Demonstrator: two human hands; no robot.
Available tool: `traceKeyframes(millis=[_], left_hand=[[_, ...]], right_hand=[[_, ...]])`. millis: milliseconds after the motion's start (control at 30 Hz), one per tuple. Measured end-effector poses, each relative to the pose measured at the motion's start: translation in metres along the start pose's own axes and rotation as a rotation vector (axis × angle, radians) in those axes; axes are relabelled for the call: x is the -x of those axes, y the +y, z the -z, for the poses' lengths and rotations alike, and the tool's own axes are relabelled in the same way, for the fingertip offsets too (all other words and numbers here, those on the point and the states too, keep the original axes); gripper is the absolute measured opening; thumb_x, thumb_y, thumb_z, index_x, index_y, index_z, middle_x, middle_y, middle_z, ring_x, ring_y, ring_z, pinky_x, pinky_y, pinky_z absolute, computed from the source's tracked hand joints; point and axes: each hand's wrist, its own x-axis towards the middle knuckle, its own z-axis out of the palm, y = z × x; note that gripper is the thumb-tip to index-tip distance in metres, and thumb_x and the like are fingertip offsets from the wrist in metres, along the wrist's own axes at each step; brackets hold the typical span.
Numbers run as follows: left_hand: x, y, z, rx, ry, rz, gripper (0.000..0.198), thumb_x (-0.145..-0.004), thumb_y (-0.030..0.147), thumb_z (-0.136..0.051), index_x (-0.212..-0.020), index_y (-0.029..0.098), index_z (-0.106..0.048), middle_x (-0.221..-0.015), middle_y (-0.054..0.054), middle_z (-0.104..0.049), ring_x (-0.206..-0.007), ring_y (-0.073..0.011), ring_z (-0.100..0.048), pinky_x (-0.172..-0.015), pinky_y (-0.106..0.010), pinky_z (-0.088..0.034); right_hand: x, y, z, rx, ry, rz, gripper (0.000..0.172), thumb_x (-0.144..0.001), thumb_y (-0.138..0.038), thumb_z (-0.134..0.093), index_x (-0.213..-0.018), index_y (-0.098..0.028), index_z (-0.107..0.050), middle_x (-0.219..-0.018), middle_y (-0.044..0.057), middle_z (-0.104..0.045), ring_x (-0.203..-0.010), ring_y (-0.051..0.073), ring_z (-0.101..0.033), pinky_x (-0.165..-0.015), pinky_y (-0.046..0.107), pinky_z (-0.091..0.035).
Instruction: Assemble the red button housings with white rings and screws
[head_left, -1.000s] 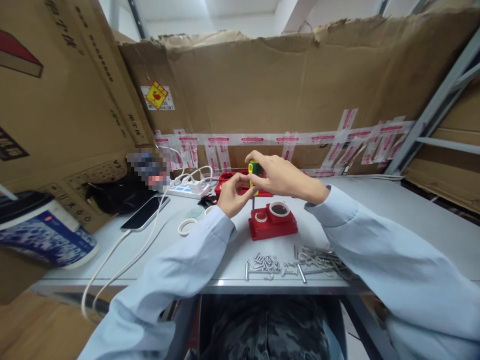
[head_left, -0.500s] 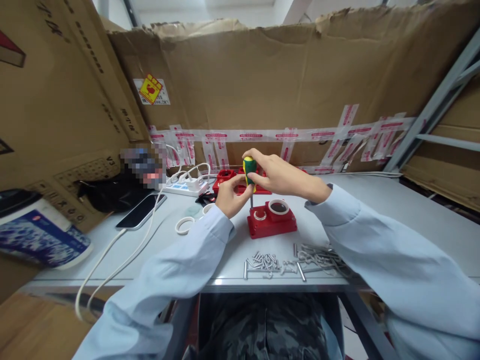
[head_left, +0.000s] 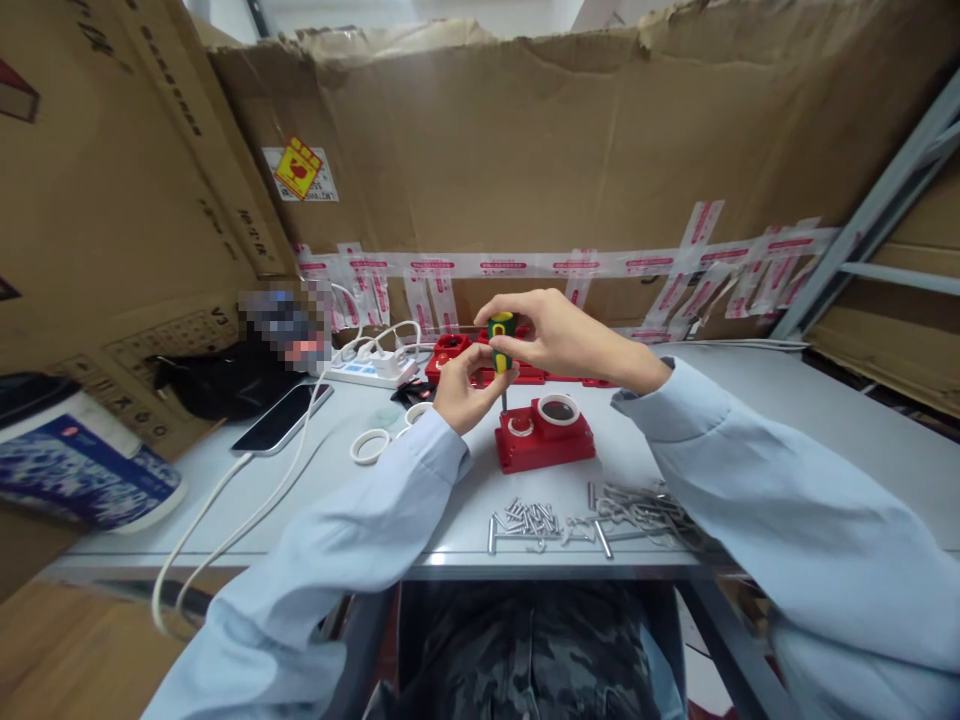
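A green and yellow screwdriver (head_left: 502, 345) stands upright, its tip at the back left corner of a red housing (head_left: 551, 445). My right hand (head_left: 559, 338) is closed round the upper part of its handle. Lower down, the fingers of my left hand (head_left: 466, 390) pinch the screwdriver near the base of the handle. On top of the housing are a white ring (head_left: 559, 410) around a dark round window and a smaller round recess. Small screws (head_left: 531, 518) lie in a pile in front of the housing.
Metal rods and hooks (head_left: 645, 510) lie near the front edge. White rings (head_left: 370, 447), a phone (head_left: 283, 420) with a cable and a power strip (head_left: 371, 370) are at the left. More red parts (head_left: 448, 352) stand behind my hands. A cardboard wall (head_left: 480, 150) closes the back.
The screwdriver handle has turned, showing more yellow towards me. My right hand's fingers have shifted round its top. The view has moved slightly.
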Motion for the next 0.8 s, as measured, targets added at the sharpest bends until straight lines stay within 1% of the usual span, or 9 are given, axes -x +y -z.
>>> traceKeyframes(millis=[100, 200, 300, 367, 467, 533, 633, 700, 800], left_hand=[[0.002, 0.001, -0.002, -0.087, 0.007, -0.019, 0.025, -0.077, 0.031, -0.063, -0.097, 0.016, -0.060, -0.088, -0.005, -0.066, -0.076, -0.0150, -0.061, -0.063, -0.024, -0.044], [0.002, 0.001, -0.002, -0.156, 0.059, -0.014, 0.029, -0.071, 0.032, -0.070, -0.093, 0.015, -0.061, -0.082, -0.004, -0.066, -0.066, -0.0130, -0.057, -0.057, -0.024, -0.042], [0.000, 0.000, 0.000, -0.074, 0.054, -0.004, 0.027, -0.071, 0.035, -0.071, -0.086, 0.014, -0.061, -0.079, -0.004, -0.067, -0.070, -0.0147, -0.060, -0.065, -0.026, -0.047], [-0.001, 0.000, 0.001, -0.035, 0.051, -0.002, 0.026, -0.072, 0.036, -0.070, -0.084, 0.014, -0.061, -0.078, -0.005, -0.067, -0.074, -0.0162, -0.062, -0.071, -0.028, -0.049], [0.000, -0.001, 0.002, -0.081, 0.035, 0.007, 0.026, -0.075, 0.038, -0.067, -0.086, 0.015, -0.062, -0.081, -0.006, -0.067, -0.078, -0.0178, -0.063, -0.077, -0.031, -0.049], [0.002, -0.004, 0.004, -0.154, -0.053, 0.010, 0.035, -0.073, 0.040, -0.069, -0.097, 0.016, -0.062, -0.093, -0.007, -0.067, -0.089, -0.0211, -0.062, -0.086, -0.036, -0.047], [0.007, -0.008, 0.007, -0.229, -0.346, 0.086, 0.069, -0.054, 0.044, -0.081, -0.113, 0.018, -0.056, -0.111, -0.011, -0.062, -0.104, -0.0285, -0.058, -0.095, -0.044, -0.042], [0.009, -0.009, 0.009, -0.251, -0.509, 0.191, 0.081, -0.043, 0.044, -0.085, -0.113, 0.016, -0.055, -0.109, -0.012, -0.062, -0.105, -0.0317, -0.058, -0.096, -0.048, -0.041], [0.009, -0.009, 0.011, -0.263, -0.561, 0.283, 0.080, -0.039, 0.043, -0.087, -0.107, 0.016, -0.055, -0.104, -0.011, -0.064, -0.103, -0.0330, -0.059, -0.095, -0.048, -0.042]], right_hand=[[-0.004, 0.000, 0.002, 0.108, 0.024, -0.077, 0.015, -0.078, -0.026, -0.064, -0.087, -0.013, -0.065, -0.082, 0.005, -0.066, -0.071, 0.014, -0.055, -0.069, 0.027, -0.038], [-0.007, 0.000, -0.006, 0.316, 0.092, -0.203, 0.029, -0.080, -0.042, -0.062, -0.084, -0.013, -0.063, -0.074, 0.006, -0.064, -0.066, 0.015, -0.054, -0.063, 0.027, -0.035], [-0.007, -0.002, -0.012, 0.456, 0.103, -0.269, 0.040, -0.084, -0.052, -0.051, -0.092, -0.014, -0.061, -0.075, 0.008, -0.064, -0.069, 0.019, -0.056, -0.061, 0.029, -0.034], [-0.005, -0.004, -0.009, 0.410, 0.044, -0.236, 0.036, -0.088, -0.047, -0.048, -0.099, -0.015, -0.060, -0.083, 0.008, -0.066, -0.075, 0.020, -0.057, -0.064, 0.028, -0.035], [-0.003, -0.004, 0.003, 0.228, -0.125, -0.112, 0.027, -0.087, -0.026, -0.050, -0.111, -0.016, -0.056, -0.100, 0.008, -0.066, -0.083, 0.017, -0.057, -0.069, 0.026, -0.037], [-0.003, -0.002, 0.012, 0.173, -0.196, -0.065, 0.025, -0.085, -0.021, -0.053, -0.110, -0.015, -0.058, -0.101, 0.007, -0.066, -0.082, 0.015, -0.056, -0.069, 0.025, -0.037], [-0.007, 0.002, 0.018, 0.206, -0.194, -0.051, 0.021, -0.083, -0.028, -0.059, -0.099, -0.015, -0.062, -0.090, 0.006, -0.066, -0.075, 0.014, -0.055, -0.066, 0.026, -0.036], [-0.011, 0.004, 0.015, 0.266, -0.186, -0.050, 0.025, -0.082, -0.037, -0.061, -0.093, -0.014, -0.064, -0.083, 0.006, -0.066, -0.072, 0.015, -0.054, -0.064, 0.027, -0.035], [-0.018, 0.002, -0.001, 0.433, -0.107, -0.137, 0.034, -0.082, -0.046, -0.058, -0.086, -0.013, -0.064, -0.079, 0.009, -0.065, -0.071, 0.018, -0.057, -0.060, 0.028, -0.034]])
